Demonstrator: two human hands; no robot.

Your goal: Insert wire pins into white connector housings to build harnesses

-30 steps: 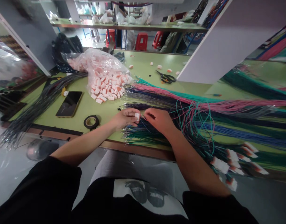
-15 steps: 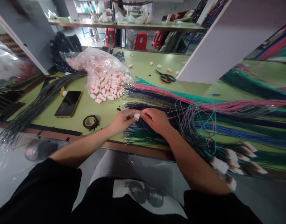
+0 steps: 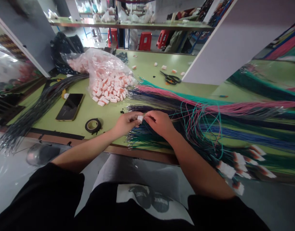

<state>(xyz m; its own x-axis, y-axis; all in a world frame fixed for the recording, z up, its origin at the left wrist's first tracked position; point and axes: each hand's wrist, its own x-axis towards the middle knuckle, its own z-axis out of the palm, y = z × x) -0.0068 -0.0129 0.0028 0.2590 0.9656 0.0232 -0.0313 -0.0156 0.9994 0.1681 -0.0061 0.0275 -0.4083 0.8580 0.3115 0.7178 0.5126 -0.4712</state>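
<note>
Between thumb and fingers, my left hand (image 3: 125,123) holds a small white connector housing (image 3: 140,118). My right hand (image 3: 160,122) is pinched closed right beside it, fingertips against the housing's right side. A thin wire seems to be in that pinch, but its end is too small to make out. Under both hands lie bundles of dark and green wires (image 3: 149,141) with bare metal tips pointing left. Pink wires (image 3: 162,90) run behind the hands. A clear plastic bag (image 3: 106,61) spills a heap of white-and-orange housings (image 3: 111,89) beyond my left hand.
A phone (image 3: 69,107) and a roll of black tape (image 3: 93,125) lie to the left. Black scissors (image 3: 171,78) rest at the back near a white panel (image 3: 210,48). Looped wires with finished connectors (image 3: 227,169) hang over the front edge at right. Grey wires (image 3: 41,102) lie far left.
Both hands have shifted very slightly left with the connector housing, and the fingertips stay together. The view has moved a little; the other things lie as before.
</note>
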